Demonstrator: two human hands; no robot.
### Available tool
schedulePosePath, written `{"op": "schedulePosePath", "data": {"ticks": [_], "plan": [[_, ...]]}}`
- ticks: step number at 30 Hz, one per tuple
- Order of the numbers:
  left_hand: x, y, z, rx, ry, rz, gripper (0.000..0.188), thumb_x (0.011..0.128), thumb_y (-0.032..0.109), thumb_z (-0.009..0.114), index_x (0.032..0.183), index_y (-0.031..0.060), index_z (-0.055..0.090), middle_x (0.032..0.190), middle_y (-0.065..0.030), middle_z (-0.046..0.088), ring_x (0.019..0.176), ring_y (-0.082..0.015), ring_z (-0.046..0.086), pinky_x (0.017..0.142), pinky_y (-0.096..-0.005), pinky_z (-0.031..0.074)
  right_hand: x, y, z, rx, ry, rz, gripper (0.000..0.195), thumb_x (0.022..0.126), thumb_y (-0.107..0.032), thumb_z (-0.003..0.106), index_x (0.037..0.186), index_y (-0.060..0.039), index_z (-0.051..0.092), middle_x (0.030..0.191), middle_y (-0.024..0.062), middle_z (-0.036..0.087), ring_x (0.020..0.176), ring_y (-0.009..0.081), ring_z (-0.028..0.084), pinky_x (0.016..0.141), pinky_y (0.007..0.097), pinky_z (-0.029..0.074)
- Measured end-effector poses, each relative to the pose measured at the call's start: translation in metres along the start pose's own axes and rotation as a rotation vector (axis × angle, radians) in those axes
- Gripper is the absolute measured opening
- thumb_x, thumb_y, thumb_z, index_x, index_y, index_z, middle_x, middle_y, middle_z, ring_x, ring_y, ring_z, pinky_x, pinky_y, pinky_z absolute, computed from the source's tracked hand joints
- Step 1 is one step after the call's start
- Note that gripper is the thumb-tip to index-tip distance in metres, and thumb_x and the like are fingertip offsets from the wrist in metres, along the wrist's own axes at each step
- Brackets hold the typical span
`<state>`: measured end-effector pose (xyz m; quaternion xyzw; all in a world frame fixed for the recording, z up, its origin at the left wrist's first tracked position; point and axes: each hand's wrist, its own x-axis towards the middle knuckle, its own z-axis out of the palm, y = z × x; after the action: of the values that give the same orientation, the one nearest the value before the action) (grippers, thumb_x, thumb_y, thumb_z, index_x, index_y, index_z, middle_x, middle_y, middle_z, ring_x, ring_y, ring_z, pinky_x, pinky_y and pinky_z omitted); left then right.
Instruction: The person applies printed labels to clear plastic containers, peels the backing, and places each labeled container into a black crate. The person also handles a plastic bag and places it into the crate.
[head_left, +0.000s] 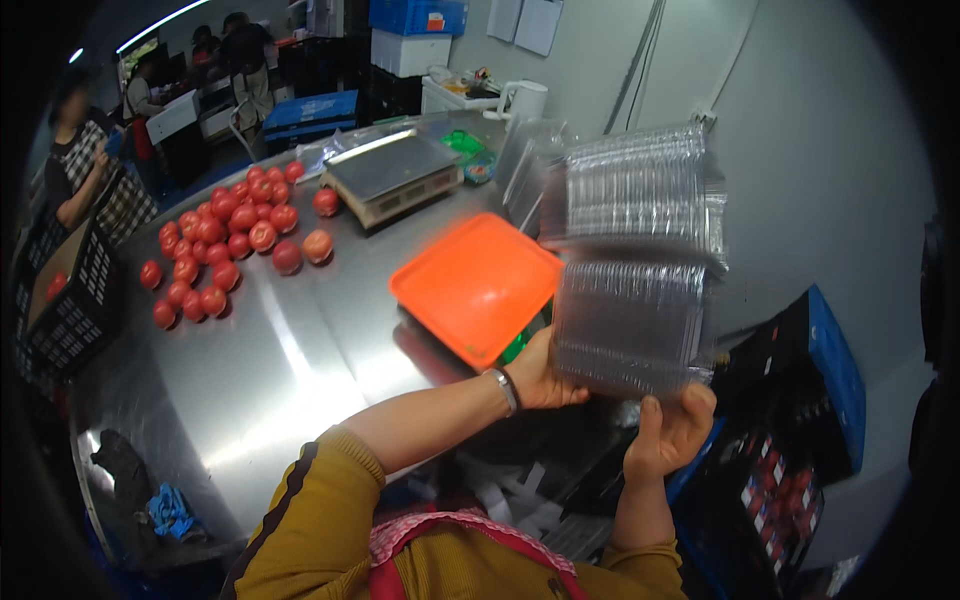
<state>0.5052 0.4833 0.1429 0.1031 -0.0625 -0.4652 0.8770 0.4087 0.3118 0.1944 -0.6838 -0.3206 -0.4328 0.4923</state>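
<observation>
A stack of clear plastic trays (634, 322) is between my two hands at the near right of the table. My left hand (547, 375) grips its lower left side, fingers partly hidden by the plastic. At its lower right corner, my right hand (671, 431) has thumb and fingers raised against the edge; how firmly it holds is unclear. Another stack of clear trays (637, 191) stands just behind, with more clear plastic containers (525, 172) beside it. To the left of my left hand lies an orange plastic tray (480, 285).
Many tomatoes (217, 225) lie on the steel table (315, 337), near a weighing scale (394, 169). A black crate (71, 300) and a person in a checked apron (97, 165) are at the left. Packed black crates (780, 495) stand low at the right, by the wall.
</observation>
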Motion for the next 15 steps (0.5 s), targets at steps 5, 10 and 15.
{"op": "schedulePosePath", "data": {"ticks": [5, 10, 15], "plan": [[0.098, 0.118, 0.019, 0.122, -0.016, 0.108, 0.081, 0.092, 0.073, 0.027, 0.132, 0.0086, 0.054, 0.123, -0.0127, 0.063, 0.098, -0.0335, 0.067, 0.055, -0.0274, 0.051, 0.113, 0.115, 0.046, -0.082, 0.138, -0.007, 0.041, 0.083, 0.007, 0.069, 0.119, -0.0029, 0.05, 0.11, 0.0091, 0.048, 0.099, 0.0201, 0.049, 0.088, 0.0317, 0.043], [0.178, 0.234, 0.001, 0.086, 0.041, 0.311, 0.107, 0.083, 0.086, 0.005, 0.144, 0.0064, 0.04, 0.131, -0.0137, 0.057, 0.107, -0.038, 0.064, 0.053, -0.0248, 0.051, 0.215, 0.219, 0.101, -0.271, 0.1, -0.137, 0.039, 0.081, -0.002, 0.071, 0.118, -0.0059, 0.059, 0.095, 0.006, 0.055, 0.093, 0.0235, 0.052, 0.086, 0.0366, 0.04], [0.208, 0.277, -0.015, 0.032, 0.447, 0.468, 0.094, 0.091, 0.077, 0.013, 0.145, 0.0037, 0.034, 0.126, -0.0199, 0.057, 0.11, -0.0298, 0.063, 0.074, -0.0364, 0.058, 0.242, 0.34, 0.171, -0.452, -0.193, -0.16, 0.044, 0.079, -0.009, 0.069, 0.121, -0.0125, 0.06, 0.092, 0.0053, 0.055, 0.091, 0.0246, 0.052, 0.088, 0.0394, 0.037]]}}
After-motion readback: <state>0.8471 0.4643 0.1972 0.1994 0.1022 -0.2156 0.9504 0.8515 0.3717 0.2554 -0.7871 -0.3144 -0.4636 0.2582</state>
